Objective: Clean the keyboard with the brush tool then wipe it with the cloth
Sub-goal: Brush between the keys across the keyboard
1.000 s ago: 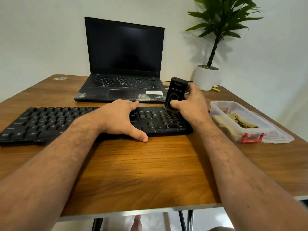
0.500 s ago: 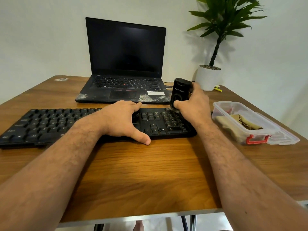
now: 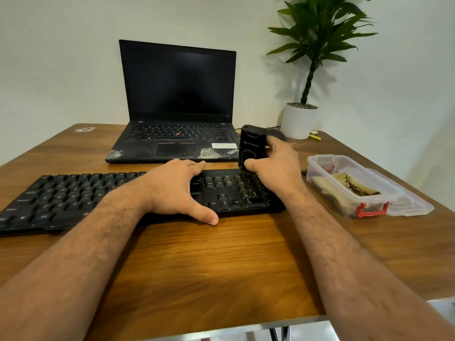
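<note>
Nearest you, your left hand lies flat with fingers spread across the middle of the keyboard, thumb on the bench at its front edge; that released, pressing hand should bear down so the board cannot slide. Just beyond, your right hand has its grip clenched round the black brush tool, held upright with its lower end at the keypad's back row. Hold it upright and sweep along the rows in short, light strokes, pushing dust off the edge. To the right, the cloth waits in the clear box. Farther back stand the laptop and the potted plant.
</note>
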{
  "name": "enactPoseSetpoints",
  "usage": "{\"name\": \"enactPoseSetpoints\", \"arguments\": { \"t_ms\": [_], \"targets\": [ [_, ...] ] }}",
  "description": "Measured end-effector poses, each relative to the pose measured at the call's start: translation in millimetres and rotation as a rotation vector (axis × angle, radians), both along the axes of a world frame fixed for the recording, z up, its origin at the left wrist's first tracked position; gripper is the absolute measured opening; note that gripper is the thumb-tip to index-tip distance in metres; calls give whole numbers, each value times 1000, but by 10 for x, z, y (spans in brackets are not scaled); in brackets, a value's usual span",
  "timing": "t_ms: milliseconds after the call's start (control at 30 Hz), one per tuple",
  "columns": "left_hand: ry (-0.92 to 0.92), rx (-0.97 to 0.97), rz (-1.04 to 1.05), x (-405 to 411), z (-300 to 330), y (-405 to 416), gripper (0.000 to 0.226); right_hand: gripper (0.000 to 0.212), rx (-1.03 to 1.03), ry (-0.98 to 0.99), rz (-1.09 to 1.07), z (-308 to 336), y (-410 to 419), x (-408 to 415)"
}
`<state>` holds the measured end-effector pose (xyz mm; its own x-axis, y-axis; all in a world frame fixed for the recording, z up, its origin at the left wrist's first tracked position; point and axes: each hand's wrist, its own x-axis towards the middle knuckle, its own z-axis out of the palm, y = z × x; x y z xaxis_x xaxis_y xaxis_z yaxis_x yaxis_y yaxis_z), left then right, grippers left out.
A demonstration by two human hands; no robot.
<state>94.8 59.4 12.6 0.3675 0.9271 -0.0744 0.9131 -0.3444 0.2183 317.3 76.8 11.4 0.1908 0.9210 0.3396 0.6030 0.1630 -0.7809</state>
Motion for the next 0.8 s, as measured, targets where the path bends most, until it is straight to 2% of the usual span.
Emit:
{"name": "enactPoseSetpoints", "arguments": {
  "t_ms": [133,267,433,567,700,800],
  "targets": [
    [-12,0,3,22,8,-21,144,46,37,-75,-136,3,31,28],
    [-17,-1,1,23,16,-26,144,50,1,-37,-20,17,-8,25],
    [-25,-8,6,30,1,-24,143,52,12,-37,-131,25,8,67],
    [-9,3,8,14,2,3,147,53,-25,5,12,19,-47,41],
    [7,-2,-14,-36,-12,24,162,52,21,-39,-105,21,-39,59],
    [67,-5,-17,-46,-13,33,160,49,-1,2,-27,43,-76,150]
  ]
}}
